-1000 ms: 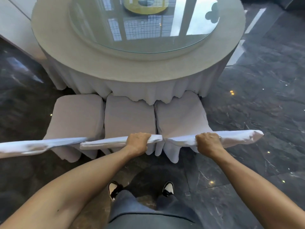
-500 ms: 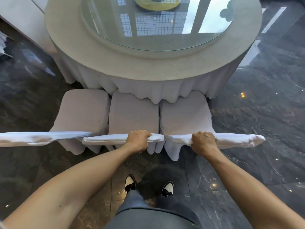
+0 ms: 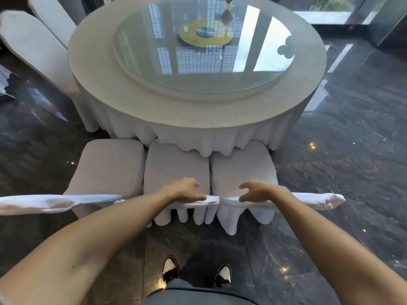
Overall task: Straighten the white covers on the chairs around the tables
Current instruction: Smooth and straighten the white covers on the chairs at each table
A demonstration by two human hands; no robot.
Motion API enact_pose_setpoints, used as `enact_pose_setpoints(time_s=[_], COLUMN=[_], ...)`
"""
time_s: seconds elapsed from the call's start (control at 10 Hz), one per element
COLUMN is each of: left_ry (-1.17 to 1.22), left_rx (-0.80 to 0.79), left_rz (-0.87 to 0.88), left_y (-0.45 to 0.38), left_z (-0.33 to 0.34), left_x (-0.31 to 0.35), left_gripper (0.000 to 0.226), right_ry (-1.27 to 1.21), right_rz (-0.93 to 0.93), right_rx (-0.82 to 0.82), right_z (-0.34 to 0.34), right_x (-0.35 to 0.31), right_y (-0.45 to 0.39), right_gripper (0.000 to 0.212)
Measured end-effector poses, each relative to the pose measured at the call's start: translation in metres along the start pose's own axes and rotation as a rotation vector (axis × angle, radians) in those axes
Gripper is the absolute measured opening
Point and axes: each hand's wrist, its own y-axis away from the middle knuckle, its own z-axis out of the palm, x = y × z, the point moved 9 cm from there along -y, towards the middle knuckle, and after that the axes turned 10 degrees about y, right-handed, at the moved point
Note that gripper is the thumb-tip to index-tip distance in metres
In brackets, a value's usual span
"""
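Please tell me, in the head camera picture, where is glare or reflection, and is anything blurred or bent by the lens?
In the head view, the glass turntable mirrors bright windows; small light spots glint on the dark floor. The chairs at the far left look soft and smeared. The wide lens stretches the forearms at the bottom edge. The left hand and right hand stay fairly sharp.

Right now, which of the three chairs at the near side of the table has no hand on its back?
The leftmost chair. The left hand and right hand are at the backs of the other two.

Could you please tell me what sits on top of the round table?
A round glass turntable lies on the clothed round table, with a yellow disc showing at its centre. Reflections hide finer detail.
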Motion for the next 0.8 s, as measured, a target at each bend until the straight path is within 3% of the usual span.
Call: enact_pose_setpoints(time_s=[0.2,0.4,0.6,0.8], left_ry=[0.018,0.049,0.127,0.185], left_rx=[0.096,0.071,0.042,0.046], left_rz=[-0.006,-0.062,-0.117,-0.136], left_y=[0.016,0.048,0.064,0.070], left_z=[-0.029,-0.037,-0.042,-0.046], left_x=[-0.028,-0.078,-0.134,-0.152], left_gripper=[0.065,0.061,0.042,0.039], right_ry=[0.066,0.128,0.105,0.149], right_rz=[-0.080,-0.174,-0.193,-0.221], right_rx=[0.093,0.058,0.002,-0.038], right_z=[-0.038,-0.029,-0.011,-0.003], right_x=[-0.061,-0.137,-0.193,-0.221], right_y=[-0.010,-0.022,-0.031,-0.026], right_gripper=[0.061,0.061,0.057,0.025])
